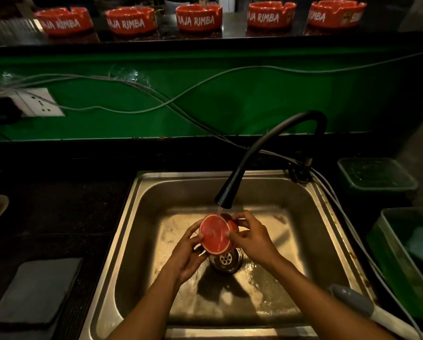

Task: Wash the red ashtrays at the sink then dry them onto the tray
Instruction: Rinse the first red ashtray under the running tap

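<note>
a grey mat is lying on the table at far left; the left hand is gripping the red ashtray, fingers curled round its left edge; the ashtray is sitting tilted, base toward the camera, over the sink under the running black tap; the right hand is pinching its right rim.

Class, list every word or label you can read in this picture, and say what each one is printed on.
"RAJA RIMBA": white lettering on the second, third and fourth shelf ashtrays.
"AJA RIMBA": leftmost shelf ashtray, first letter hidden.
"RIMBA": rightmost shelf ashtray, rest turned away.
Side emblems on the ashtrays: too blurred to read.
Held ashtray: no text showing.
</note>
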